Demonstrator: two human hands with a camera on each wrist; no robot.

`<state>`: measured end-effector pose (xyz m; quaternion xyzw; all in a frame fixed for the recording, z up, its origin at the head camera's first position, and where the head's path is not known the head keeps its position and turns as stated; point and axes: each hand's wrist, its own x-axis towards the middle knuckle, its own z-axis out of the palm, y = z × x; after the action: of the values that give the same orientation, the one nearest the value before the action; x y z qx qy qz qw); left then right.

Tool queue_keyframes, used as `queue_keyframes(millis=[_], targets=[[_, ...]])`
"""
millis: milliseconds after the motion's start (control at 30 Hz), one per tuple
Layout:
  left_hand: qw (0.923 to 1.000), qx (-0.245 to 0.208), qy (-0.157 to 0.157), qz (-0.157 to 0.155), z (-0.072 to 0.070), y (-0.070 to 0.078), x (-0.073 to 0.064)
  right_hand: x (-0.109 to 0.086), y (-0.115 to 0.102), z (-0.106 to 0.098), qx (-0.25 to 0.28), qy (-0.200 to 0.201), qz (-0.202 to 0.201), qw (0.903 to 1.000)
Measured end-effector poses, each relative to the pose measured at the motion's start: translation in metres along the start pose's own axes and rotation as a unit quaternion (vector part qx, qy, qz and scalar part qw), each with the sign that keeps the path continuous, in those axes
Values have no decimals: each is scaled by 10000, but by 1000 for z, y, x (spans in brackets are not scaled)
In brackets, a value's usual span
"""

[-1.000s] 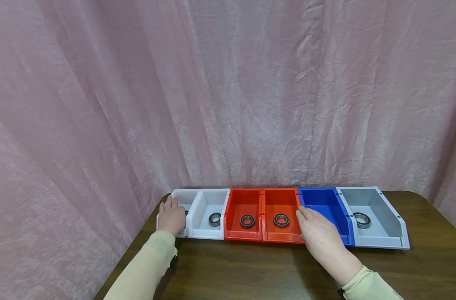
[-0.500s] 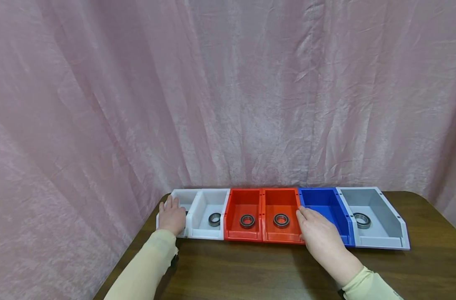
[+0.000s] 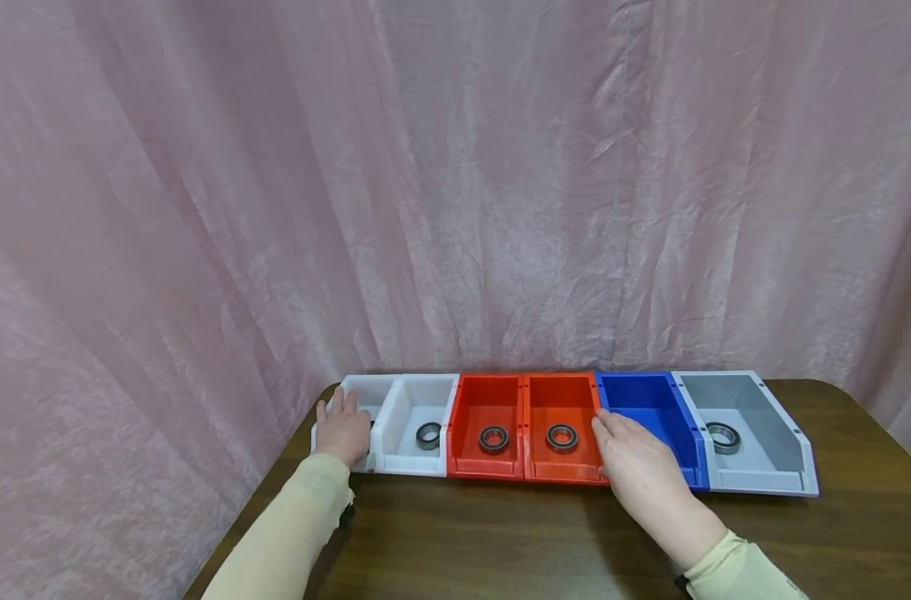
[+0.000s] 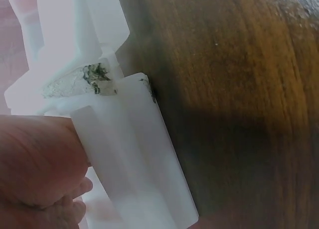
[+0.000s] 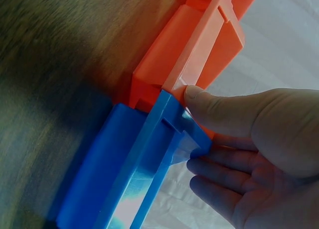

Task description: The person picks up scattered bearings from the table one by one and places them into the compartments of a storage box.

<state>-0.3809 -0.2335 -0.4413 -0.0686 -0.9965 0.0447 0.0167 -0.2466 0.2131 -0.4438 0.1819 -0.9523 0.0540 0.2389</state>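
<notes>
A row of plastic storage bins, white, red, blue and grey, runs along the back of the table. My left hand (image 3: 343, 432) lies over the leftmost white bin (image 3: 376, 392), fingers spread and reaching down into it. A sliver of a dark ring shows beside that hand; its thumb is hidden in the head view. In the left wrist view the palm (image 4: 40, 164) is close to the bin's front lip (image 4: 144, 154). My right hand (image 3: 638, 458) pinches the adjoining walls of the right red bin (image 3: 563, 396) and the blue bin (image 5: 114, 159), thumb (image 5: 199, 99) at the seam.
Ball bearings lie singly in the second white bin (image 3: 443, 454), the left red bin (image 3: 488, 396), the right red bin and the grey bin (image 3: 755, 454). A wooden table (image 3: 500, 542) extends in front. Pink curtains (image 3: 455, 208) hang behind.
</notes>
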Motion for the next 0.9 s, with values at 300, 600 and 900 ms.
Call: queue_keyframes(millis=[300,600,900], targets=[[9994,-326,106,90,-19,6,-7,-1,6,-6,48,-183,45,9998],[9940,-505,928,297,-27,21,-16,-3,12,-8,271,-410,174,9986],[9755,-556,1896,966,-29,54,-37,-9,10,-8,230,-128,185,9995]])
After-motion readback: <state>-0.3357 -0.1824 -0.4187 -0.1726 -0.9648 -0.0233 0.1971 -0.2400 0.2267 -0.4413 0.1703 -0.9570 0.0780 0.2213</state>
